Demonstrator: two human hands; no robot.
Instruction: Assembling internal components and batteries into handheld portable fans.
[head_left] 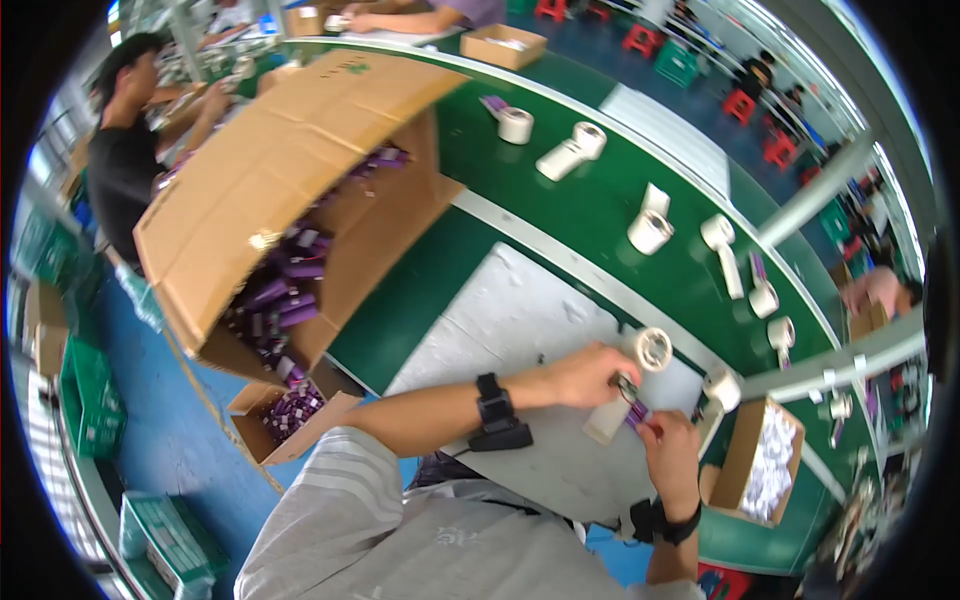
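My left hand (pixel 594 374) is closed around a white round-headed device (pixel 654 349) that looks like a small handheld fan. Its pale handle part (pixel 606 421) sticks out below my fingers. Beside the handle, the fingers of my right hand (pixel 672 446) pinch the end of a purple cylindrical battery (pixel 637 411). Something small and dark shows at my left fingertips, too small to make out. Both hands are over a grey-white mat (pixel 510 310) on the green bench. Another white round-headed device (pixel 722 388) lies just right of my hands.
A big open cardboard box (pixel 375 240) with purple batteries stands at left, a smaller box (pixel 338 410) of purple pieces below it. Several white devices lie along the green belt (pixel 590 205). At right sits a carton (pixel 745 450) of white pieces. A co-worker (pixel 125 150) works far left.
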